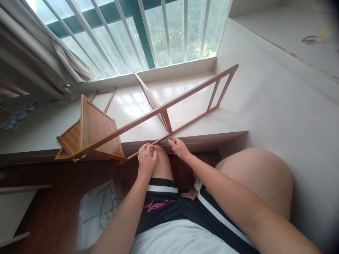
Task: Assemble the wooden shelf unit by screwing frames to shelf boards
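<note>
Light brown wood, in a long open frame (185, 96), lying aslant on the pale window ledge (230, 121), with one end overhanging the dark floor (63, 190). Wide end panel (99, 128) at the left, and a flat divider (150, 98) running back from the middle toward the window bars (166, 31).

At the middle joint, by the lower rail (190, 122), right hand (180, 150) closed in a pinch on a small metal tool (173, 139), tip close against the wood. Exact kind of tool too small to tell. Left hand (147, 160) empty as far as visible, fingers loosely bent over the knee (160, 155), just beside the same rail; cannot tell whether touching it.

Probably light for its length, stiff along each rail, yet liable to twist or rack at the joints. Smooth-looking, so perhaps a little slippery under dry fingers. Best held by both long rails near the middle crosspiece, or by the solid edge of the end panel; less safely by the thin divider or the narrow far end. Slim metal shaft, likely hard and prone to slip, best pinched firmly and kept in line with the joint
</note>
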A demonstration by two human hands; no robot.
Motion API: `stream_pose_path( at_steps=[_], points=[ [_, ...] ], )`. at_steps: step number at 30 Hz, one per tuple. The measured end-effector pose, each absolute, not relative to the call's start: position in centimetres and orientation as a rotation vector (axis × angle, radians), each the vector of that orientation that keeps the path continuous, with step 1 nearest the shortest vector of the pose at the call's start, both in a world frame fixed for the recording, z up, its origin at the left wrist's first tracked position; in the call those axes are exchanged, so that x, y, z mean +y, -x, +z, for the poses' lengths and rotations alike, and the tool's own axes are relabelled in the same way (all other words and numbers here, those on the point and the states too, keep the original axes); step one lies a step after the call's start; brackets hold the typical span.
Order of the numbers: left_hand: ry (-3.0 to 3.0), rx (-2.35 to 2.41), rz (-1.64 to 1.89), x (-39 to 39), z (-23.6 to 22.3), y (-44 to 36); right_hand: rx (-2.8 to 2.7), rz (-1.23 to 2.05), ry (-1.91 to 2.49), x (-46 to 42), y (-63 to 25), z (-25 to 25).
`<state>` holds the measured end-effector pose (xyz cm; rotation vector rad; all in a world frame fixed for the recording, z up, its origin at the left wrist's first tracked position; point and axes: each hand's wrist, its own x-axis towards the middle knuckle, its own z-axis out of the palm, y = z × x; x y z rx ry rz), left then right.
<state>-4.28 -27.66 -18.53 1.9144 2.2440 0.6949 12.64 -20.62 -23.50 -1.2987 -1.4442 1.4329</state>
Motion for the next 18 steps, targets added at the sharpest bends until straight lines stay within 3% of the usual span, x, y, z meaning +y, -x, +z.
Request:
stream_pose_path(
  at_steps=[4,11,15,18],
  points=[
    [-1.916,2.244,0.710,-27.7,-18.6,4.3,-1.733,1.098,1.498,-20.7,-13.1,-23.2],
    [-1.913,2.247,0.704,-27.7,-18.6,4.3,-1.906,0.845,1.729,-20.9,-13.1,-23.2],
    [-1.912,2.249,0.705,-27.7,-18.5,4.2,-1.854,0.837,1.678,-20.6,-13.1,-23.7],
    [-1.911,2.252,0.696,-27.7,-18.4,4.2,-1.706,1.037,1.540,-20.2,-12.8,-24.0]
  ],
)
